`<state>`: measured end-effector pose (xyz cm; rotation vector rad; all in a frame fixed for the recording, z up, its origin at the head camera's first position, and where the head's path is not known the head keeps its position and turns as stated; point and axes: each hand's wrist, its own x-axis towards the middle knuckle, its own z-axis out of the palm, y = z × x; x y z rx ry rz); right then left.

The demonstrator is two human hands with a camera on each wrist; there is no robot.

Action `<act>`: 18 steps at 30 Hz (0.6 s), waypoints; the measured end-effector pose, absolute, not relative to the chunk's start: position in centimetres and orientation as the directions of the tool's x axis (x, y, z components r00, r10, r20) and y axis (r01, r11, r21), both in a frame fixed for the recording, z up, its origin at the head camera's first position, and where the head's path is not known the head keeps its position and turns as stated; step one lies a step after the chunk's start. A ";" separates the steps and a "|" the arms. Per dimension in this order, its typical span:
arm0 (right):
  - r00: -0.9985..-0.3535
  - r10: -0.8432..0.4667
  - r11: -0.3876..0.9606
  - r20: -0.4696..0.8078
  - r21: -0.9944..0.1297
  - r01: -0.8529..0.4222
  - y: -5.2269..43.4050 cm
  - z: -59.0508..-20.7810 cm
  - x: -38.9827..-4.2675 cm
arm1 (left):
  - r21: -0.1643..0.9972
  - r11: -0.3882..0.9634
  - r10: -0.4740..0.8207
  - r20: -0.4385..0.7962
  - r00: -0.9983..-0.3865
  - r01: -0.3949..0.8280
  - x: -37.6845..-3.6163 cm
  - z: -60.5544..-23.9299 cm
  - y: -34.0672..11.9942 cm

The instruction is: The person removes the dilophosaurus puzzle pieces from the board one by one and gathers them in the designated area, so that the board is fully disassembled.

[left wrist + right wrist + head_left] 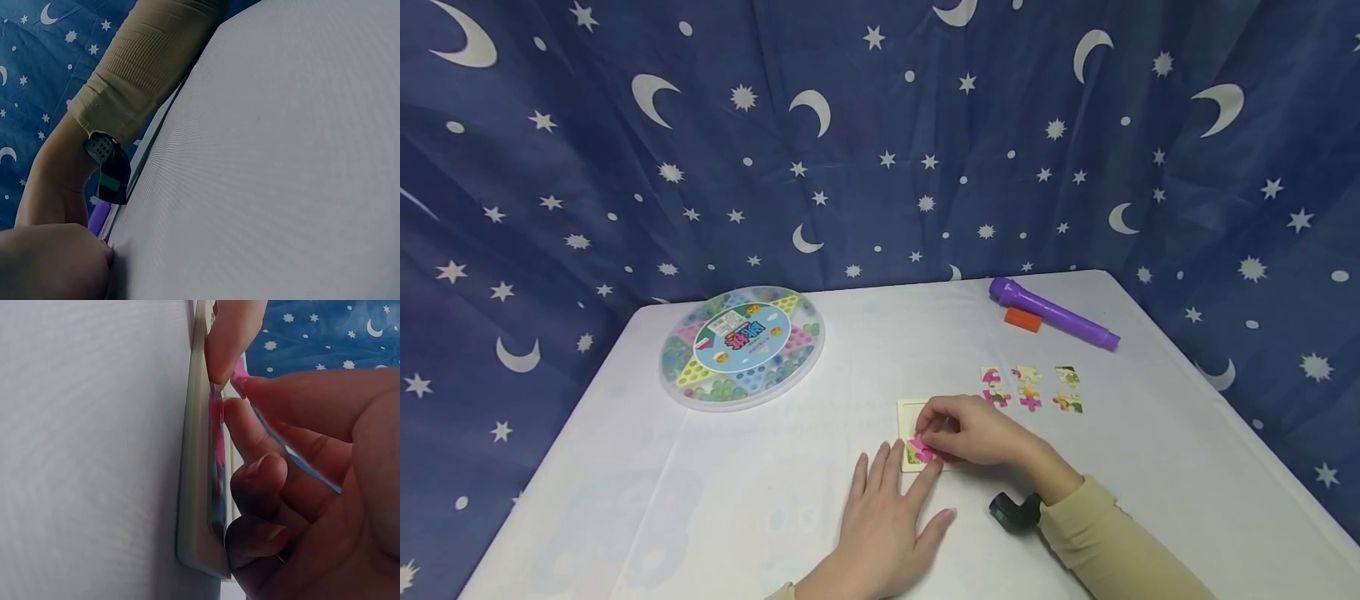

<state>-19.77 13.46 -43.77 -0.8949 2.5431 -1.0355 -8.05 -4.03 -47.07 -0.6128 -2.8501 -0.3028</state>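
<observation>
A small cream puzzle tray lies flat on the white table, with pink and green pieces in its near part. My right hand is over the tray and pinches a pink puzzle piece between thumb and index finger. Its other fingers curl beside the tray's edge in the right wrist view. My left hand lies with fingers extended, fingertips at the tray's near left edge and on the pieces there. The right hand hides the tray's right part. Only a blurred part of the left hand shows in the left wrist view.
Several loose puzzle pieces lie in rows right of the tray. Behind them are an orange block and a purple toy microphone. A round clear game box sits back left. A black wrist device is by the right cuff.
</observation>
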 end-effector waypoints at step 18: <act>-0.816 -0.578 0.552 -0.009 -0.741 -0.383 14.6 -43.1 -20.1 | 0.168 0.891 0.370 0.273 -0.888 0.422 -8.2 -47.2 -4.1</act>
